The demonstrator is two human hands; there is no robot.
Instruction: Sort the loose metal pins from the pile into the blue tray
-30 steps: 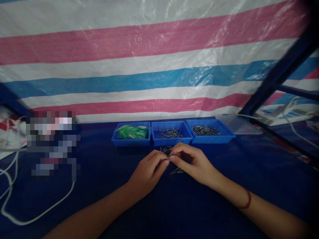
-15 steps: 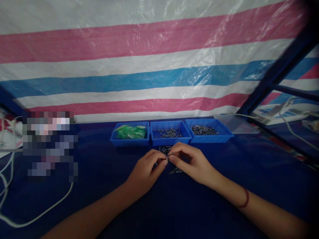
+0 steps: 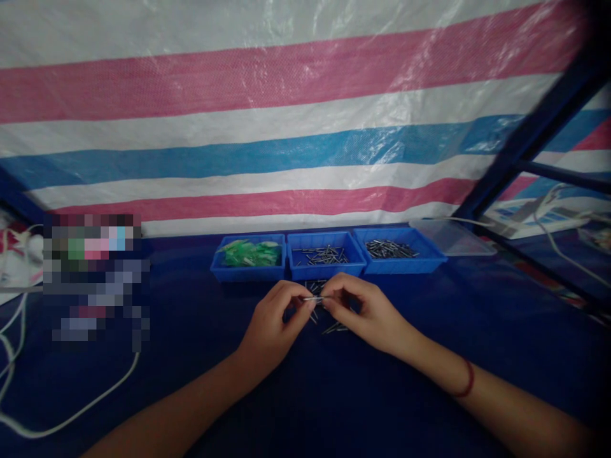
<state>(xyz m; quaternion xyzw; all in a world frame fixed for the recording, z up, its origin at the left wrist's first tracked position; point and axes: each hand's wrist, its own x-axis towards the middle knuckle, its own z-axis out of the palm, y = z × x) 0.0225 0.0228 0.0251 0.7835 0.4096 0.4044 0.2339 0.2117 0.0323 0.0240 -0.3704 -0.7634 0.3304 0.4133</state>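
Note:
My left hand (image 3: 281, 318) and my right hand (image 3: 360, 308) meet fingertip to fingertip over the dark blue table. Between them a thin metal rod (image 3: 316, 298) lies nearly level, pinched by thumb and forefinger on each side. Its exact kind is too small to make out. Below and behind the fingers, a loose pile of similar thin metal pieces (image 3: 335, 328) rests on the table, partly covered by my hands. Beyond it, the middle blue bin (image 3: 327, 272) holds slim silvery pieces, and the right blue bin (image 3: 405, 266) holds darker metal ones.
A left blue bin (image 3: 251, 274) contains green plastic packets (image 3: 252, 253). A clear plastic lid (image 3: 461, 238) lies right of the bins. White cable (image 3: 86, 416) loops at the left beside a blurred-out area. A striped plastic sheet (image 3: 267, 83) hangs behind, with a blue metal frame (image 3: 529, 146) at the right.
My left hand has shifted slightly left and turned, so the thin metal rod now shows between the fingertips. My right hand has hardly moved.

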